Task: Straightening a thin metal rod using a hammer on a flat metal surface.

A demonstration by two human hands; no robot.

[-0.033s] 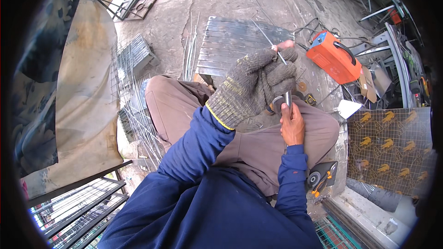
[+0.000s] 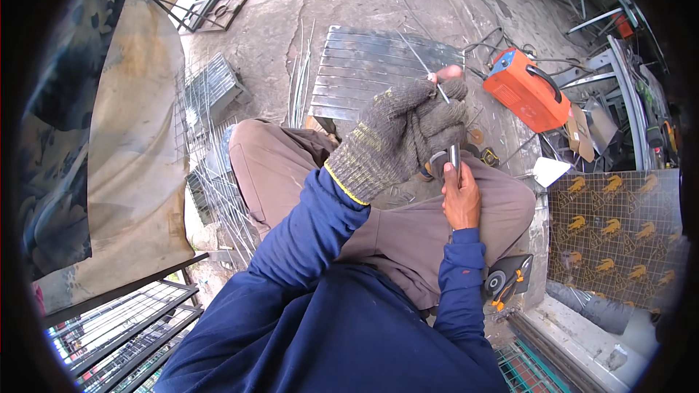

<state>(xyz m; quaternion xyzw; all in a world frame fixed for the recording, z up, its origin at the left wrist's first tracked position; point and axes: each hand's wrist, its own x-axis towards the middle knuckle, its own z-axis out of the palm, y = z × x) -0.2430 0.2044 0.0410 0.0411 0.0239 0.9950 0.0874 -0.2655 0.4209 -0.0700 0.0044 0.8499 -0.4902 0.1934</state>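
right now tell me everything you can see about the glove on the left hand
The glove is a knitted work glove of grey-brown yarn, with a yellow-edged cuff over the blue sleeve. It looks worn and grimy, and one fingertip pokes out bare. It is curled shut around a thin metal rod, above the bare right hand.
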